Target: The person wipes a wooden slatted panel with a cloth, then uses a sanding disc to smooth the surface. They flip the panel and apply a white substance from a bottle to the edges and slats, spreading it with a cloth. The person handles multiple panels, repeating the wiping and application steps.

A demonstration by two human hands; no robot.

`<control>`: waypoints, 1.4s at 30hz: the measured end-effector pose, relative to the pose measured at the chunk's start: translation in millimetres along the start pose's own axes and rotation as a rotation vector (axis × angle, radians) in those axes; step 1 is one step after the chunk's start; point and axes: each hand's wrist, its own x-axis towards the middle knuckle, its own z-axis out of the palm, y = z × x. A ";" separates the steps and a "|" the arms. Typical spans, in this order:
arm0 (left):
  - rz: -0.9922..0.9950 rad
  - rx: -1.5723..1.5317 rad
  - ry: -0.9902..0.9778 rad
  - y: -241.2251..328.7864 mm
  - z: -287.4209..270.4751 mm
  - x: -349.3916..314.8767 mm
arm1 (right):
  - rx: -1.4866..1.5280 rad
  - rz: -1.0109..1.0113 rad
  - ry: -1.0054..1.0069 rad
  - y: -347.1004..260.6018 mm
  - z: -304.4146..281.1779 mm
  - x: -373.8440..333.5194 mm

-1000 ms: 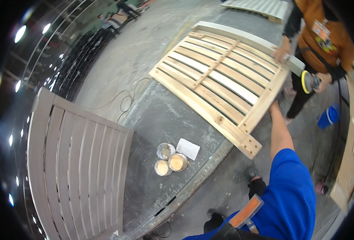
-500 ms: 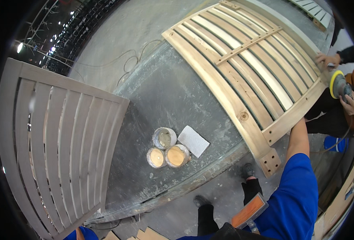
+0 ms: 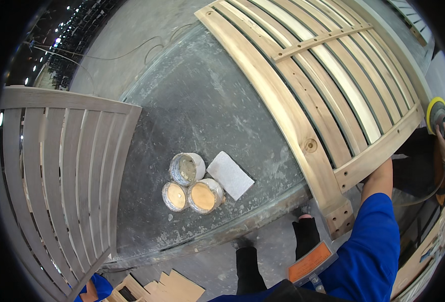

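My right arm [image 3: 368,226], in a blue sleeve, reaches to the near right rail of a bare, curved slatted wooden panel [image 3: 303,110]. Of my right hand [image 3: 378,176], only the wrist end shows beside the rail. The panel hides its fingers, so their grip cannot be made out. The panel lies on the grey worktable [image 3: 182,95], its drilled corner jutting past the table's front edge. My left hand is out of view. Left of the panel are a white pad [image 3: 231,175] and three tubs, one with greyish contents [image 3: 186,169] and two with tan filler [image 3: 204,197].
A grey slatted panel [image 3: 74,176] stands at the left, with a person's blue sleeve [image 3: 99,286] beyond its lower edge. At the right, another person's hand [image 3: 444,143] holds a round sander with a yellow rim [image 3: 436,113]. Cardboard [image 3: 174,289] lies below the table.
The view has shifted, so the tubs and grey panel sit farther left. The co-worker's sander appears farther right, and one of their hands is no longer seen. My right arm stays at the panel.
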 end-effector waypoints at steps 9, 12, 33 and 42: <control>-0.008 0.039 0.047 -27.7 -35.0 9.5 | 0.113 0.006 -0.027 6.1 3.9 20.3; -0.006 0.055 0.056 -43.9 -53.5 14.8 | 0.160 0.008 -0.034 9.8 6.4 30.3; 0.143 0.310 -0.172 -179.4 -148.0 122.0 | 0.881 0.791 -0.320 326.1 -83.3 -264.4; 0.239 0.370 0.021 -88.1 -90.8 103.1 | 1.238 0.888 -0.879 149.4 7.2 -559.0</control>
